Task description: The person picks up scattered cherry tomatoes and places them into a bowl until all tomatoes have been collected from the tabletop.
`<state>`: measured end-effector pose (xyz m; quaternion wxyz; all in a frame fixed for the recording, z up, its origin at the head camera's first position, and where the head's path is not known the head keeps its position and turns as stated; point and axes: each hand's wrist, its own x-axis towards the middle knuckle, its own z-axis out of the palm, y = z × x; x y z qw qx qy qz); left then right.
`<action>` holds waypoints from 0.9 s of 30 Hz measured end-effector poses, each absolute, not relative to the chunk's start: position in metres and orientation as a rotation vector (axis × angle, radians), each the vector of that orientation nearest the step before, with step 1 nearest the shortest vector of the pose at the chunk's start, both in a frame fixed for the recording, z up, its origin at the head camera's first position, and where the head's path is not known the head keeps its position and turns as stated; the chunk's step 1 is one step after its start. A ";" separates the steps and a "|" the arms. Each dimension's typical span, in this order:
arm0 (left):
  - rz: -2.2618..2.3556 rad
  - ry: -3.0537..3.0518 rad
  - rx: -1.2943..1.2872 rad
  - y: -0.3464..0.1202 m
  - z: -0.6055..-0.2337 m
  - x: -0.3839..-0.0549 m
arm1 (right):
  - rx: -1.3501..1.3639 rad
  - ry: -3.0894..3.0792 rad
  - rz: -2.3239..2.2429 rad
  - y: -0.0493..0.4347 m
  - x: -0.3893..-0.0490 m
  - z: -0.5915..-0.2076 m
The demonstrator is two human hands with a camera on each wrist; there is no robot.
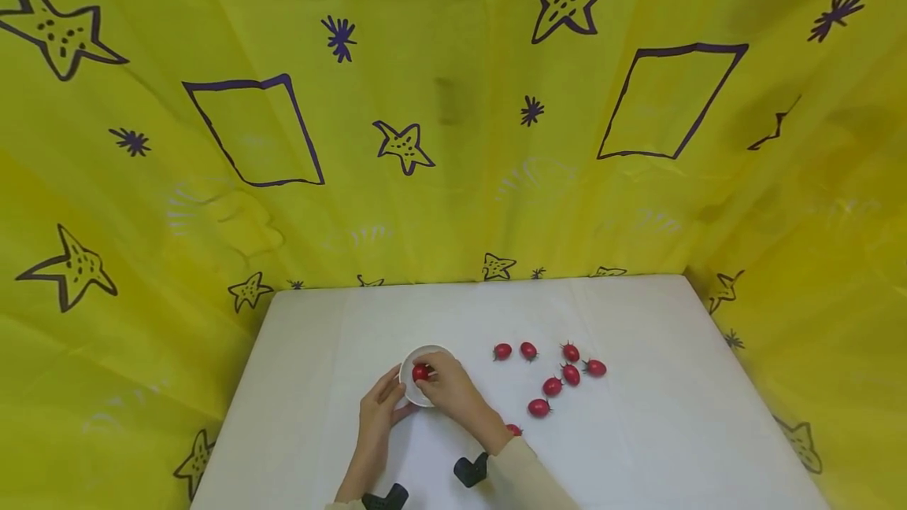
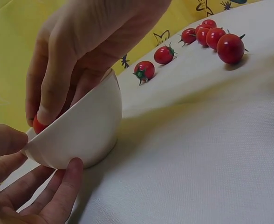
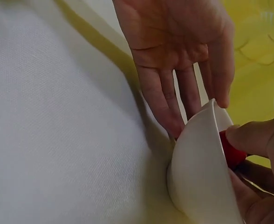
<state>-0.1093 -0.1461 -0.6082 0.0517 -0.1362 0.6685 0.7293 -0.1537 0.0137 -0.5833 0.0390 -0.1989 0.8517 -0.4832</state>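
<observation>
- A white bowl [image 2: 88, 126] sits on the white table [image 1: 673, 431], and 1 red tomato [image 1: 420, 372] is in its mouth.
- The right hand [image 1: 453, 392] pinches that tomato between thumb and fingers.
- The left hand [image 1: 375, 415] has its fingers spread and touching the outside of the bowl.
- The right hand hides part of the inside, so it is hard to tell if more lie at the bottom.
- 8 loose tomatoes [image 1: 553, 386] lie right of the bowl, some with green stalks.
- Stars [image 1: 563, 0] and 2 big boxes are drawn on the yellow cloth [image 1: 460, 203] behind.
- The head view shows 1 loose tomato partly behind the right wrist.
- The left wrist view shows the bowl's round side; the right wrist view shows the left palm.
</observation>
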 end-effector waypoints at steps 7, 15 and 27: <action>2.249 1.996 -0.398 -0.147 -0.611 -0.109 | -0.761 2.893 -1.151 0.004 -0.158 -0.584; 2.241 2.026 -0.407 -0.147 -0.612 -0.107 | -0.803 2.927 -1.034 0.002 -0.156 -0.586; 2.250 2.002 -0.391 -0.148 -0.610 -0.106 | -0.781 2.917 -1.023 0.004 -0.156 -0.581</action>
